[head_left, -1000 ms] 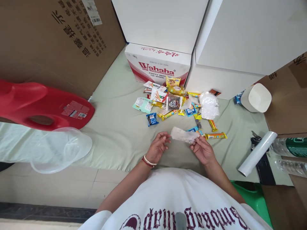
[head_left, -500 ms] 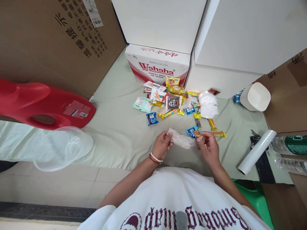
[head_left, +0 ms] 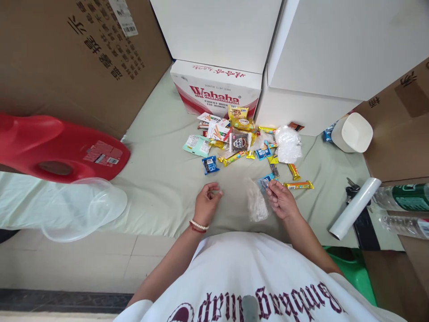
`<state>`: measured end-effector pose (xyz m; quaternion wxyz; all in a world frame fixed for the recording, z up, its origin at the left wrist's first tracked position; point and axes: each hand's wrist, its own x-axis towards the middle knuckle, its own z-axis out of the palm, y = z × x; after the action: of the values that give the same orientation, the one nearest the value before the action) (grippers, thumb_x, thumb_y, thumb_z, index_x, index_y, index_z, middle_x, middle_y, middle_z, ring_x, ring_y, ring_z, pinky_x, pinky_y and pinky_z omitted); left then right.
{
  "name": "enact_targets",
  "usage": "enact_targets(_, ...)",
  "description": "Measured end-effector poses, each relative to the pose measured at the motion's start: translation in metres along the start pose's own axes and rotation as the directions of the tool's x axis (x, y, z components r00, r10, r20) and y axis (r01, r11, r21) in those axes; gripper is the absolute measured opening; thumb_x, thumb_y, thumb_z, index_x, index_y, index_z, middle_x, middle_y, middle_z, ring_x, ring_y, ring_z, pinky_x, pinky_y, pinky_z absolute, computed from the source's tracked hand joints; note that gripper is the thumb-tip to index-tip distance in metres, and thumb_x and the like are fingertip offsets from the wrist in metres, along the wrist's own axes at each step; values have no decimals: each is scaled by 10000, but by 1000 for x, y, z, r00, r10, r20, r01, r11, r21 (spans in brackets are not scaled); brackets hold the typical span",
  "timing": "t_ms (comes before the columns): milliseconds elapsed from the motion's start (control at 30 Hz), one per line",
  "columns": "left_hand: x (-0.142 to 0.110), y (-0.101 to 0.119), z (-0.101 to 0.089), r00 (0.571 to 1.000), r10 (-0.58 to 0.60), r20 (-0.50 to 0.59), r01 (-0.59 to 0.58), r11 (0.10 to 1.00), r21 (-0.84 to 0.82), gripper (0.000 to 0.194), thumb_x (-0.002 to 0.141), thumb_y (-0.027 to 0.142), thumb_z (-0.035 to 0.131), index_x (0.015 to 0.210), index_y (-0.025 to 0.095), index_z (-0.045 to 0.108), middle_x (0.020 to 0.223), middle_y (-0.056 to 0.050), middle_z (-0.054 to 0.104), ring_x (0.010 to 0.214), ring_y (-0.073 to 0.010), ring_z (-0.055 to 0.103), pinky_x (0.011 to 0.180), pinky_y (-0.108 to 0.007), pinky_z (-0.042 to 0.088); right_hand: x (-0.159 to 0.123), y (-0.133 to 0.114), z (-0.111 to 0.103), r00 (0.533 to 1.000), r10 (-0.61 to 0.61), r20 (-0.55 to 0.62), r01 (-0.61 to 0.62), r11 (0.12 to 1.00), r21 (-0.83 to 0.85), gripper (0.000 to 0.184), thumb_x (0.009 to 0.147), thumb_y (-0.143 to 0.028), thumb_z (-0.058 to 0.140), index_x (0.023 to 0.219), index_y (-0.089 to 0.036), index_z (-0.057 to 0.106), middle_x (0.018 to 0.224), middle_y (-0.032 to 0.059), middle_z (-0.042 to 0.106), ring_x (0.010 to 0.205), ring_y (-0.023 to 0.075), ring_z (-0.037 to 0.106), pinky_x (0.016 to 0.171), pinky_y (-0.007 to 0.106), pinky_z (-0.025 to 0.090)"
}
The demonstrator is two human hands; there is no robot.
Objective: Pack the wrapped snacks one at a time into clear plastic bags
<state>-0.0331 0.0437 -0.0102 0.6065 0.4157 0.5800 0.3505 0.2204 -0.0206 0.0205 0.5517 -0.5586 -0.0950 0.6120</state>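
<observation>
My right hand (head_left: 281, 200) pinches the upper edge of a crumpled clear plastic bag (head_left: 257, 203), which hangs to its left over the cloth. My left hand (head_left: 207, 203) is apart from the bag, its fingers loosely curled and nothing visible in them. Just behind my right hand lies a blue snack packet (head_left: 266, 179), partly covered. A yellow-and-orange snack stick (head_left: 299, 185) is to its right. Farther back is a pile of wrapped snacks, with a dark packet (head_left: 240, 142), a blue packet (head_left: 210, 165) and a pale green packet (head_left: 197, 146).
A Wahaha carton (head_left: 216, 91) and white boxes (head_left: 311, 107) stand behind the snacks. Bubble wrap (head_left: 288, 144) lies beside the pile. Left are a red jug (head_left: 67, 150) and a clear plastic lid (head_left: 110, 201). Right are a white cup (head_left: 352, 133), a white roll (head_left: 355, 209) and bottles (head_left: 409, 197).
My left hand has let go of the plastic bag and moved left. The bag now hangs from my right hand. The small brown piece at my right fingertips no longer shows.
</observation>
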Motion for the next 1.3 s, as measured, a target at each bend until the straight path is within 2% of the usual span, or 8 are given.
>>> enact_targets(100, -13, 7, 12, 977, 143, 158, -160, 982, 103, 431, 847, 598, 656, 1004, 198, 680, 888, -42, 671, 667, -134, 557, 577, -253, 433, -8, 2, 10, 1000, -5, -8, 5, 998, 57, 497, 644, -458, 921, 828, -226, 523, 609, -101, 517, 379, 5, 274, 317, 110, 176)
enact_targets(300, -37, 26, 59, 809, 570, 143, -580, 737, 346, 853, 568, 618, 902, 1256, 204, 614, 1346, -176, 569, 1309, -375, 486, 1089, -537, 403, -26, 2, 33, 994, -90, 56, 89, 996, 12, 449, 721, -498, 875, 822, -226, 533, 623, -94, 526, 381, 7, 294, 320, 109, 211)
enact_targets(500, -11, 31, 46, 912, 254, 323, -340, 909, 243, 219, 846, 377, 689, 719, 207, 633, 756, -22, 629, 779, -191, 581, 807, -336, 458, -33, -33, 10, 976, -150, 159, 181, 963, -199, 358, 770, -494, 837, 890, -254, 600, 592, -96, 488, 391, 42, 279, 343, 155, 210)
enact_targets(700, -23, 38, 34, 955, 221, 198, -225, 974, 0, 258, 907, 454, 625, 843, 209, 575, 770, 11, 625, 739, -144, 568, 727, -263, 435, -19, -25, -10, 866, -201, 458, 492, 507, -708, 454, 731, -324, 868, 1166, -307, 739, 765, -19, 625, 654, 167, 542, 622, 293, 468)
enact_targets(867, -32, 32, 30, 971, 231, 55, -233, 972, 28, 334, 922, 534, 608, 827, 217, 563, 629, 58, 438, 570, -106, 389, 553, -234, 340, 5, -16, -14, 672, -682, 288, 480, 106, -871, 204, 910, -400, 635, 950, -247, 763, 999, 95, 646, 996, 282, 596, 901, 448, 488)
enact_targets(967, -33, 29, 28, 985, 167, 45, -163, 983, -81, 391, 905, 606, 610, 827, 232, 527, 599, 72, 383, 513, -99, 350, 485, -224, 330, 13, -21, -14, 594, -802, 58, 458, 278, -845, 338, 875, -508, 673, 1053, -224, 713, 1093, 107, 633, 1031, 276, 597, 916, 452, 509)
enact_targets(1100, -38, 27, 35, 990, 139, 15, -133, 971, -199, 485, 921, 675, 549, 758, 226, 469, 588, 76, 335, 492, -85, 300, 446, -202, 313, 9, -6, 2, 879, -475, -35, 408, 789, -460, 495, 862, -640, 640, 1174, -255, 638, 1099, 77, 689, 959, 239, 658, 820, 403, 565)
enact_targets(1300, -39, 37, 25, 991, 80, 111, -54, 975, -217, 546, 897, 744, 514, 818, 207, 573, 589, 75, 315, 465, -75, 246, 413, -198, 228, 1, 22, 18, 920, -379, 102, 382, 804, -456, 391, 789, -603, 738, 891, -226, 724, 1102, 78, 747, 1081, 253, 662, 930, 386, 534)
